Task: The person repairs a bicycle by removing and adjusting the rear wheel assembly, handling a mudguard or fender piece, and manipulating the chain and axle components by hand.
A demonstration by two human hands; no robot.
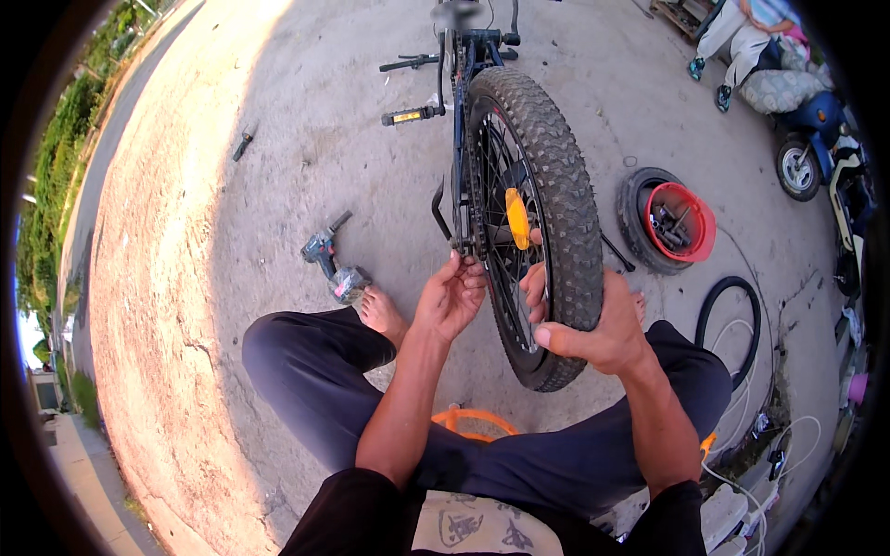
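Observation:
A bicycle wheel with a knobby black tyre stands in front of me, slightly tilted, with a yellow reflector among its spokes. My right hand wraps round the near right side of the tyre, thumb on the tread side and fingertips through at the spokes. At the axle end of the dark bike frame, my left hand pinches with its fingertips. Whatever sits in that pinch is too small to name. A black pedal with yellow strips sticks out left of the frame.
A cordless drill lies by my left foot. To the right, a red basin of metal tools sits in a worn tyre, near a black tube. An orange stool is below me. Another person sits by a blue scooter.

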